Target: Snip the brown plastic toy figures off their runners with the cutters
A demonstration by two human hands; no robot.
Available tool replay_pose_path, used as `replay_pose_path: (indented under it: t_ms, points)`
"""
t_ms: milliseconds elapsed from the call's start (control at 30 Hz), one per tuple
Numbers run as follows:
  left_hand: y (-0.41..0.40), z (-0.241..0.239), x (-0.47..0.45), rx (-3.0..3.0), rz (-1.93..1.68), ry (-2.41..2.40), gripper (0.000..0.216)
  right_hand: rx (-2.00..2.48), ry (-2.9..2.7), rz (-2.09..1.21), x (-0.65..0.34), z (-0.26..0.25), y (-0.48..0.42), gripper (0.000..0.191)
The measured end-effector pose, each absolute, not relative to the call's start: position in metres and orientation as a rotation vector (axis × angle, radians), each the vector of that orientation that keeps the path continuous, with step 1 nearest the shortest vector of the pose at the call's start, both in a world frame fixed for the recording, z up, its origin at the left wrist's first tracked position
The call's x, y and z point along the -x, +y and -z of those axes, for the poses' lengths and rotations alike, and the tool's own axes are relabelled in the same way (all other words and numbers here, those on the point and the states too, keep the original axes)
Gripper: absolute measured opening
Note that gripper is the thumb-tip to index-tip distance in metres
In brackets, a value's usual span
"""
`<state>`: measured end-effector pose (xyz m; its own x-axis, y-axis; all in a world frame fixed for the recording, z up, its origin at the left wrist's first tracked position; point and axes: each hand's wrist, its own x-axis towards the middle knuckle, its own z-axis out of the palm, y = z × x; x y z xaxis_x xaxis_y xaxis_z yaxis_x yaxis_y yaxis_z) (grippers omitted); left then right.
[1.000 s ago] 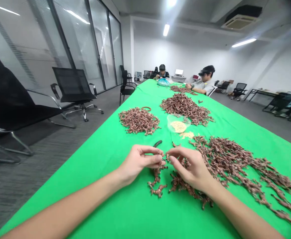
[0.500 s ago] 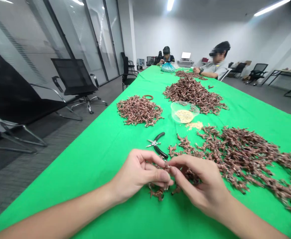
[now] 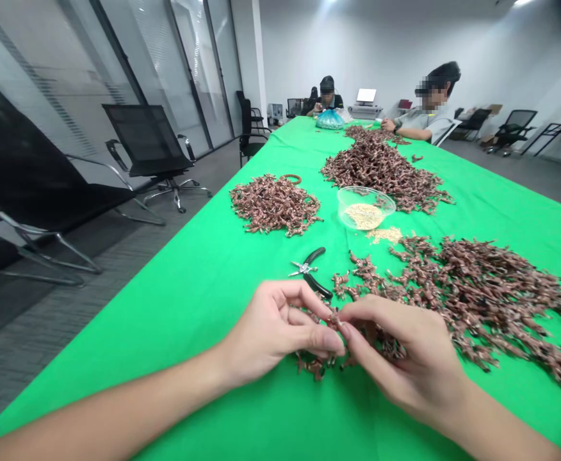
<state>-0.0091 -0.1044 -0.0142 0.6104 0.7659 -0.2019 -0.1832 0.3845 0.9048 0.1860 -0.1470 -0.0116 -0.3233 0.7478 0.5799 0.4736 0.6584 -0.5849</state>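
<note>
My left hand [image 3: 280, 330] and my right hand [image 3: 400, 358] meet just above the green table [image 3: 203, 282], fingertips pinched together on a small brown beaded piece [image 3: 334, 318]. More of the same brown strand [image 3: 316, 366] trails on the cloth under my hands. A wide spread of brown beaded strands [image 3: 477, 288] lies to the right of my right hand. Black-handled pliers [image 3: 312, 272] rest just beyond my fingers.
A clear bowl of pale beads [image 3: 364, 208] stands past the pliers, with spilled beads [image 3: 385, 235] beside it. Two more brown piles [image 3: 273, 205] [image 3: 386, 173] lie farther on. Two people sit at the far end. Black chairs [image 3: 146, 150] stand left of the table.
The view has tipped downward and my hands sit lower and nearer. The pliers, first hidden behind my left hand, now show. Both hands stay pinched on the brown piece.
</note>
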Motion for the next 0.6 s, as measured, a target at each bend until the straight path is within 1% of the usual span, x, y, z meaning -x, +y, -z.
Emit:
replay_pose_path:
  t_ms: [267,600]
  points:
    - [-0.1034,0.0135,0.0086,-0.983,-0.647,0.667,0.032,0.908,-2.016,-0.236,-0.1888,0.0163,-0.1484,0.02]
    - [-0.1027,0.0136,0.0068,-0.947,-0.63,0.667,0.032,0.883,-2.046,-0.154,-0.1899,0.0171,-0.1479,0.023]
